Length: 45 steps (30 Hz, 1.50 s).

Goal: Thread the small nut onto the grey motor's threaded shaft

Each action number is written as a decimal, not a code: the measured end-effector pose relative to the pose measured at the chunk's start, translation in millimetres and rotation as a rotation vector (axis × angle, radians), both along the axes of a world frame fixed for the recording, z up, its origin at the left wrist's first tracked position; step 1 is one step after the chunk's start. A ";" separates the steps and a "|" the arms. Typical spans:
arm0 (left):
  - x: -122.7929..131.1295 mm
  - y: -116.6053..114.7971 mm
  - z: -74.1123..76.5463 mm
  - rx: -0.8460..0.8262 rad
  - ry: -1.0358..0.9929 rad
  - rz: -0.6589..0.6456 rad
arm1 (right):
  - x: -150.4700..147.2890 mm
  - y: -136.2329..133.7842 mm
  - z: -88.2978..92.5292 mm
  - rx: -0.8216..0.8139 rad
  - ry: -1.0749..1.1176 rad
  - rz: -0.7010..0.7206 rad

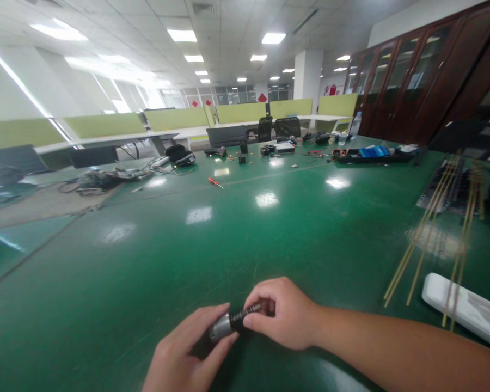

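Low in the head view, my left hand (190,348) grips a short silver metal cylinder (221,328) between its thumb and fingers. It looks like a small motor, but its exact kind cannot be made out. From its right end sticks a dark, ridged shaft (245,312) with ring-like bands, pointing right and slightly up. The thumb and fingers of my right hand (283,313) are closed around the far tip of that shaft. The fingertips hide the tip itself. Both hands are just above the green tabletop (228,250).
Thin wooden sticks (420,239) lie at the right, some across a white oblong case (465,307). A red screwdriver (214,182) rests mid-table. Farther back are a black tray with blue packaging (373,152), a black bag (179,155), and tangled cables and parts (102,179) at left.
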<state>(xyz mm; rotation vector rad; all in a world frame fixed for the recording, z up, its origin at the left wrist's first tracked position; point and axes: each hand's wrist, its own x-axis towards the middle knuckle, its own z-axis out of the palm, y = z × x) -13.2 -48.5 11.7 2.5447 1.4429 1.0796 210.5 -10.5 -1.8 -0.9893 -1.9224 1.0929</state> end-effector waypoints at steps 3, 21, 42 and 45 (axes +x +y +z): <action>-1.3 0.0 -0.2 -0.002 0.001 0.002 | -0.2 0.2 0.3 -0.013 0.003 -0.006; -3.4 -0.5 1.5 0.004 0.000 0.009 | -0.3 0.5 2.2 -0.070 0.072 -0.024; -5.2 0.2 6.7 0.014 0.010 0.035 | -1.5 1.0 0.0 -0.132 0.094 -0.037; -5.4 0.1 8.8 0.030 0.012 0.028 | -1.3 0.6 -0.1 -0.133 0.094 -0.036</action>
